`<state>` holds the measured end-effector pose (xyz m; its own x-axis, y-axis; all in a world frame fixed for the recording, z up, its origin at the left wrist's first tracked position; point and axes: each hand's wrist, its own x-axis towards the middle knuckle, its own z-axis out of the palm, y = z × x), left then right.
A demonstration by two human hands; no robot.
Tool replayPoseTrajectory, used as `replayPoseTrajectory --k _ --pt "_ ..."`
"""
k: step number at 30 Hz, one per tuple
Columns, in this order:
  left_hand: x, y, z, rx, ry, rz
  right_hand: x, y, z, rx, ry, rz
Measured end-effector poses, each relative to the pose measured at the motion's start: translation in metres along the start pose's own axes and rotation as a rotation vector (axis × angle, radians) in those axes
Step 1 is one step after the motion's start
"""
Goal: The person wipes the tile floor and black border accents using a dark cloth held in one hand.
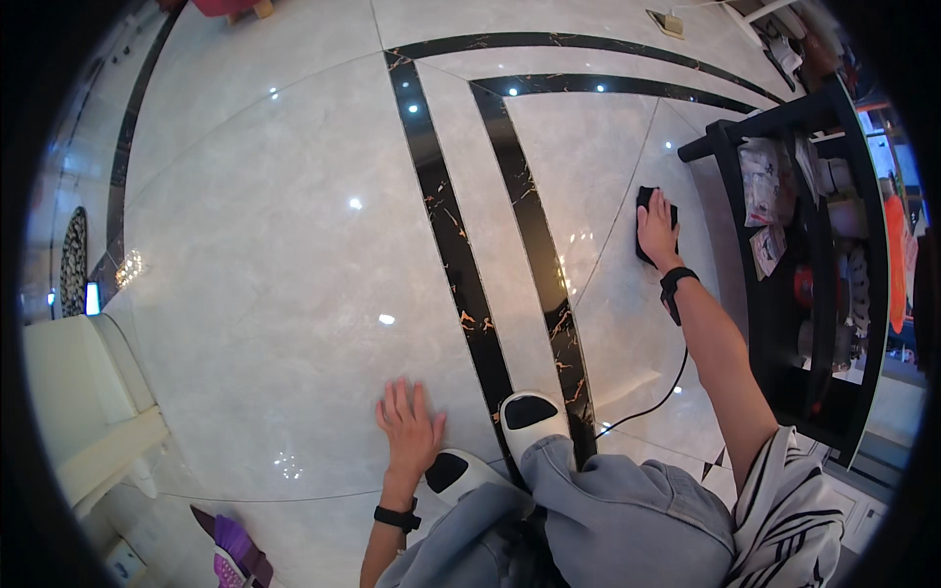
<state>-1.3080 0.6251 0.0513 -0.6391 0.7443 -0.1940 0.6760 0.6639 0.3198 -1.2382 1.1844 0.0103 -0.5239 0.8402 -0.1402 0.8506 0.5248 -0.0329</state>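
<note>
My right hand [659, 234] lies flat on a black cloth [647, 253] on the glossy light tile floor [294, 242], just left of a black shelf rack. The palm hides part of the cloth. At the bottom centre, near my white slipper [456, 474], my left hand [412, 430] has its fingers apart over the floor and holds nothing; whether it touches the tiles I cannot tell. Black bands a wearer has on both wrists. A thin black cable [665, 400] curves down from the right wrist area towards my leg.
The black shelf rack [742, 257] stands at the right with plastic-wrapped packets [766, 180]. Cream furniture [88, 411] is at the left edge. A purple brush-like object [239, 547] lies at the lower left. A small tan object [667, 23] and a red seat [224, 6] are at the top.
</note>
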Motion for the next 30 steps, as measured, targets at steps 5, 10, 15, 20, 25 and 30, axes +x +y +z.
replayPoseTrajectory --k 5,10,15,20,25,30 --pt "0.012 -0.003 0.017 0.014 -0.042 0.022 0.000 -0.026 0.005 0.034 0.035 0.253" --pt "0.012 -0.005 0.020 0.024 -0.036 0.057 0.023 -0.112 0.006 0.061 0.150 -0.093" --pt "0.014 -0.003 0.021 0.030 -0.032 0.057 0.001 -0.278 0.012 0.079 0.201 -0.613" --pt "0.012 -0.005 0.021 0.024 0.008 0.048 -0.111 -0.417 0.022 0.178 0.108 -0.963" --pt "0.012 -0.004 0.018 0.008 0.039 0.030 -0.199 -0.451 0.033 0.114 0.039 -1.254" --pt "0.016 -0.001 0.011 -0.031 0.043 -0.002 -0.200 -0.440 0.028 0.155 0.006 -1.348"
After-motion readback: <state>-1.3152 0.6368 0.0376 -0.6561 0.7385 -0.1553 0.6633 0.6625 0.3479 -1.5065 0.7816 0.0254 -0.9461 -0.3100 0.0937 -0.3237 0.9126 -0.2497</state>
